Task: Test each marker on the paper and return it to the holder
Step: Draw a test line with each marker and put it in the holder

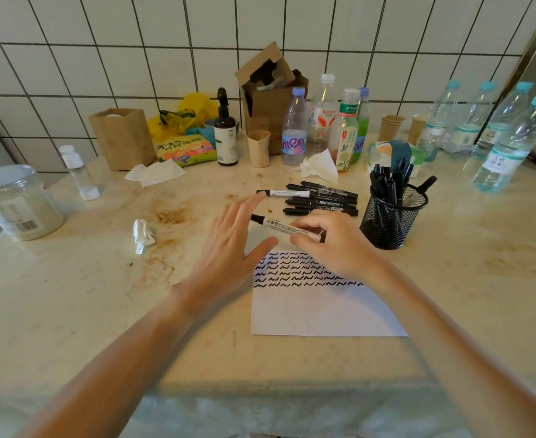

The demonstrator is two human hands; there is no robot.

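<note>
- Counter [70, 311] carries paper [317, 311], several rows already scribbled.
- Holder [393, 216], right of the paper, has many markers back.
- Pile of markers [322, 202] behind it looks untested.
- Right hand [333, 245] fingers pinch one marker [279, 227]; left hand [228, 248] spread, holding nothing.

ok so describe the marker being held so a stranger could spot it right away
Start at the white paper with black squiggles. Just above its top edge, the right hand grips one marker off the table. Unlike the loose markers lying behind, it has a white label.
</note>
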